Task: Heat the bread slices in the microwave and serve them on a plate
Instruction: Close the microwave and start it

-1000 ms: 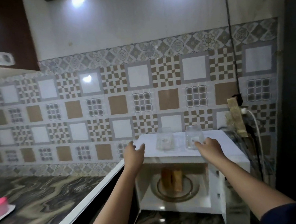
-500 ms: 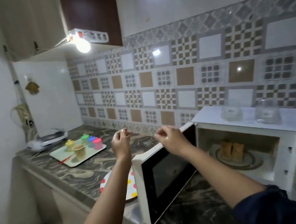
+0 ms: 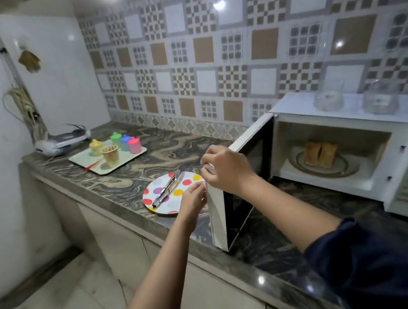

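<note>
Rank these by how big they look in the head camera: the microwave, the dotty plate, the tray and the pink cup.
1. Microwave
2. Tray and plate: look alike, and the plate is nearer, so unsure
3. Pink cup

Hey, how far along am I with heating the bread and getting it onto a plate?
Done: the microwave door is open and two bread slices sit inside on the turntable. In hand: your right hand is on the door's top corner, your left hand by its edge. Left: move the slices onto the dotted plate, where tongs lie.
</note>
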Tool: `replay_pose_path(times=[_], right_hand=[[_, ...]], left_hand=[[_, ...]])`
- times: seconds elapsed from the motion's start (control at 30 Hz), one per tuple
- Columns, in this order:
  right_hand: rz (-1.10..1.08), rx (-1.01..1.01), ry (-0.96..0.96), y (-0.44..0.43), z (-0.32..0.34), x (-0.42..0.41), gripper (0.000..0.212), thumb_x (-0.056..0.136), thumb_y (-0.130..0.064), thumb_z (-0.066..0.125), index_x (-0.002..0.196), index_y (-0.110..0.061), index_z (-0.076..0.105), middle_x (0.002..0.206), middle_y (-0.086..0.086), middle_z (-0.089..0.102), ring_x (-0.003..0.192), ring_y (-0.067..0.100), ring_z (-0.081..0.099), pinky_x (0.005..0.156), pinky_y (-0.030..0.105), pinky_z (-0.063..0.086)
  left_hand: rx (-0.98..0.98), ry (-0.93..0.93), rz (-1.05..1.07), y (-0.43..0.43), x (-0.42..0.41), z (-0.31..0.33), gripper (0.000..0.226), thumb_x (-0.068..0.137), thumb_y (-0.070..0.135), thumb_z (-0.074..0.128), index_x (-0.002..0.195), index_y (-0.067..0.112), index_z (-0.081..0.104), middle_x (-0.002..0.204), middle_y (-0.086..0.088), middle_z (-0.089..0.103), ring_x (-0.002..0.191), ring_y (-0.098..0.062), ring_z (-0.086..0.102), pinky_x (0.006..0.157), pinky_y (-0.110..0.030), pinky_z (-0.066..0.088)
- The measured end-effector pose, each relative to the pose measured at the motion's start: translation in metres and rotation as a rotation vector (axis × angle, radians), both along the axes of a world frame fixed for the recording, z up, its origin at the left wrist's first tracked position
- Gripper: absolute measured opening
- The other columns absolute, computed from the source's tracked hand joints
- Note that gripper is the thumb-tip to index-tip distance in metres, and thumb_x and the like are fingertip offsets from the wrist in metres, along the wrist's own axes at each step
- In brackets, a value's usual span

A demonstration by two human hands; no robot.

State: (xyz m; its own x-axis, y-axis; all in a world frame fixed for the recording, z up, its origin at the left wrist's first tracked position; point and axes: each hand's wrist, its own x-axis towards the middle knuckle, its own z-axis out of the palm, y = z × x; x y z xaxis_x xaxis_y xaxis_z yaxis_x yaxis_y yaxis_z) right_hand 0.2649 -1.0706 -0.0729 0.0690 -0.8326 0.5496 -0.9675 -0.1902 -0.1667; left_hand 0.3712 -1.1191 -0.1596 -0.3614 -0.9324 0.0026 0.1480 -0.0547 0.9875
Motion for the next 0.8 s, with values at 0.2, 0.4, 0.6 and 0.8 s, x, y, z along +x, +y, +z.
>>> replay_pose_path(times=[0.2,0.4,0.6,0.8], right_hand=[[-0.081,-0.214,0.031,0.067,-0.012,-0.061,0.013,0.076,-0.03,0.064,0.069,-0.022,0.072,0.076,-0.009,0.069,0.07,0.013,0.065,0.052,0.021,0.048],[-0.193,-0.205,0.078,0.127,-0.02,-0.143,0.014,0.074,-0.015,0.069,0.086,-0.014,0.076,0.092,-0.002,0.075,0.083,0.015,0.07,0.066,0.027,0.058],[-0.402,-0.162,0.108,0.156,-0.027,-0.209,0.04,0.074,-0.021,0.077,0.11,-0.006,0.069,0.113,0.007,0.07,0.103,0.02,0.067,0.08,0.031,0.056],[-0.438,-0.086,-0.102,0.156,-0.029,-0.275,0.047,0.086,-0.018,0.066,0.129,-0.004,0.054,0.135,0.009,0.054,0.13,0.02,0.048,0.111,0.027,0.032]], left_hand=[[-0.064,0.128,-0.168,0.064,-0.063,-0.022,0.021,0.096,0.015,0.048,0.081,0.013,0.063,0.078,-0.004,0.059,0.072,-0.011,0.055,0.068,-0.024,0.045],[-0.24,0.052,-0.353,0.113,-0.145,-0.021,0.016,0.095,0.015,0.052,0.083,0.013,0.063,0.066,0.005,0.051,0.059,-0.001,0.045,0.058,-0.015,0.038],[-0.245,0.016,-0.449,0.12,-0.217,-0.021,0.018,0.094,0.02,0.055,0.092,0.008,0.067,0.076,-0.005,0.06,0.07,-0.014,0.053,0.063,-0.028,0.044],[-0.252,0.006,-0.497,0.116,-0.285,-0.02,0.017,0.091,0.023,0.058,0.091,0.009,0.069,0.067,0.006,0.061,0.064,-0.005,0.053,0.062,-0.022,0.043]])
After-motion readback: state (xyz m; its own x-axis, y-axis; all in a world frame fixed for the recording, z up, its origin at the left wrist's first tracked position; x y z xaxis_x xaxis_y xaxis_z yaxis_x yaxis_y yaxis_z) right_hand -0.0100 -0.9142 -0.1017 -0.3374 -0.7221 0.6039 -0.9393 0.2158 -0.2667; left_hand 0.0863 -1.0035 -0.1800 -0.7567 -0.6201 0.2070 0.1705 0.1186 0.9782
